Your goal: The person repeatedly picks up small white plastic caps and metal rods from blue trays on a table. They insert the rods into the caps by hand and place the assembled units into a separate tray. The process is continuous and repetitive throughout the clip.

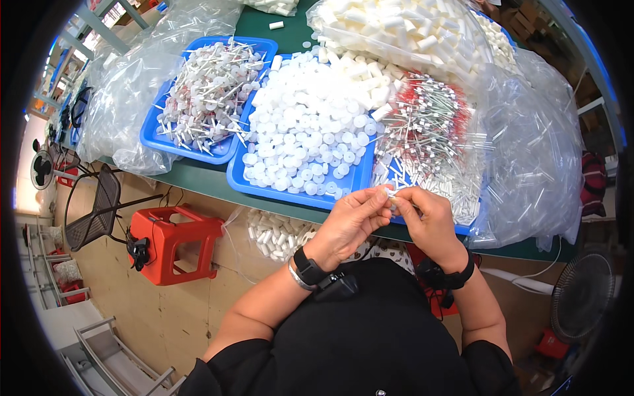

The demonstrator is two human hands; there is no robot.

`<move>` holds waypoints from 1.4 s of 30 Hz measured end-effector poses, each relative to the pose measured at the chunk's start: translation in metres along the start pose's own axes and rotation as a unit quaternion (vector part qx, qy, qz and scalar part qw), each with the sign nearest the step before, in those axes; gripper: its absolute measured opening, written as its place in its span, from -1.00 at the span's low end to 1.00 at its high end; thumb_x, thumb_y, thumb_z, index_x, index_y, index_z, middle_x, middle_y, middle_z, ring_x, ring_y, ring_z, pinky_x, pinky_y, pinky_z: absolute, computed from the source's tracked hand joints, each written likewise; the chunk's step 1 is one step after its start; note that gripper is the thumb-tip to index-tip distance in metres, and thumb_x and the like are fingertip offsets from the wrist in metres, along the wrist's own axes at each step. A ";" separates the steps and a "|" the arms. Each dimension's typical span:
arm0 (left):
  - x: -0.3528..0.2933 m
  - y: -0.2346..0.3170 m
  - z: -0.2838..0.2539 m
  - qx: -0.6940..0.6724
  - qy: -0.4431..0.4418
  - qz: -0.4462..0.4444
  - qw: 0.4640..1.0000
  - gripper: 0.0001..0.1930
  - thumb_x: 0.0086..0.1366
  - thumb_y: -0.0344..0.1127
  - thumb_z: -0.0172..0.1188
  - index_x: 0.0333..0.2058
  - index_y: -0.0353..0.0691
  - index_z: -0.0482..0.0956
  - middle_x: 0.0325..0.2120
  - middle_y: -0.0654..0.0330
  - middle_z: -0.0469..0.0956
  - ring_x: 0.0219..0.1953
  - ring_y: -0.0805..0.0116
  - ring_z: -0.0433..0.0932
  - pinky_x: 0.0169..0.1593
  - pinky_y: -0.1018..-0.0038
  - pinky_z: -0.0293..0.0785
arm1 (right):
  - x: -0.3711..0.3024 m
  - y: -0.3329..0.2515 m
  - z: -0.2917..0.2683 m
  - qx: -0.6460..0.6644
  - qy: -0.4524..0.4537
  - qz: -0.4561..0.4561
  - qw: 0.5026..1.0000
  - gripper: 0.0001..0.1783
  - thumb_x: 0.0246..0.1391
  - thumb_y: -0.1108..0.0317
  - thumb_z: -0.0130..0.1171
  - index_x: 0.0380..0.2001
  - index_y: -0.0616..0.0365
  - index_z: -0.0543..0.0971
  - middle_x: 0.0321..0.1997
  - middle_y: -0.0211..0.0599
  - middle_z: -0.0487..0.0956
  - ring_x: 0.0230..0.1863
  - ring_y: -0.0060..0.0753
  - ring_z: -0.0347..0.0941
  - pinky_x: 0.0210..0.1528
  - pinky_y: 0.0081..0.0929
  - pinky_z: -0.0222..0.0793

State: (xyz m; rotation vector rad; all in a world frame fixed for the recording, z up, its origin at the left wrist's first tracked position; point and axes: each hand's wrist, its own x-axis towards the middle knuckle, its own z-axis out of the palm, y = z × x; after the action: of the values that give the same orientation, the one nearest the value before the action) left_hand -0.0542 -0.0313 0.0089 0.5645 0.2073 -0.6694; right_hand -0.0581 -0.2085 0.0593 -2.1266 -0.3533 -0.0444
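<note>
"Where's the white piece (391, 193)?"
"At the tips of the fingers, between the left hand (356, 223), pinched narrow on the left side, and the right hand (428, 212), pinched narrow on the right."
"Which hand is nearer?"
"Neither; both seem to touch it."
"And its long axis?"
"I cannot tell; it's tiny and mostly covered."
"What lies about?"
"Pins (429, 119) beyond the hands, discs (304, 125) farther left, both in blue trays (290, 197) on the bench (198, 174)."
</note>
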 end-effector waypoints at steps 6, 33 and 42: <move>-0.002 0.016 -0.003 0.059 0.029 0.074 0.995 -0.68 0.40 -0.23 0.19 -0.01 -0.34 0.54 -0.36 0.28 0.57 -0.38 0.56 0.52 -0.25 0.62 0.52 | 0.029 0.025 -0.020 -0.082 -0.021 0.032 0.996 -0.87 0.18 0.41 0.16 -0.30 0.24 0.62 -0.45 -0.11 0.60 -0.45 -0.14 0.56 -0.36 -0.31 0.46; -0.002 0.022 0.006 0.007 0.083 0.119 0.989 -0.69 0.43 -0.24 0.13 0.02 -0.33 0.47 -0.24 0.08 0.60 -0.08 0.28 0.62 0.07 0.43 0.59 | 0.013 0.009 -0.027 -0.006 -0.049 0.030 0.998 -0.85 0.09 0.53 0.23 -0.24 0.31 0.60 -0.39 -0.20 0.57 -0.38 -0.39 0.54 -0.31 -0.49 0.44; 0.001 0.017 0.002 0.018 0.079 0.120 0.989 -0.69 0.42 -0.25 0.14 0.01 -0.34 0.48 -0.22 0.06 0.60 -0.08 0.28 0.63 0.07 0.44 0.59 | 0.010 0.003 -0.027 -0.042 -0.036 -0.005 0.998 -0.88 0.07 0.53 0.25 -0.29 0.29 0.60 -0.38 -0.22 0.58 -0.37 -0.35 0.55 -0.36 -0.47 0.42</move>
State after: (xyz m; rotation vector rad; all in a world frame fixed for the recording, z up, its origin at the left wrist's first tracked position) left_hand -0.0421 -0.0217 0.0172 0.6664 0.2700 -0.3958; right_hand -0.0453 -0.2301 0.0734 -2.2146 -0.4102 0.0117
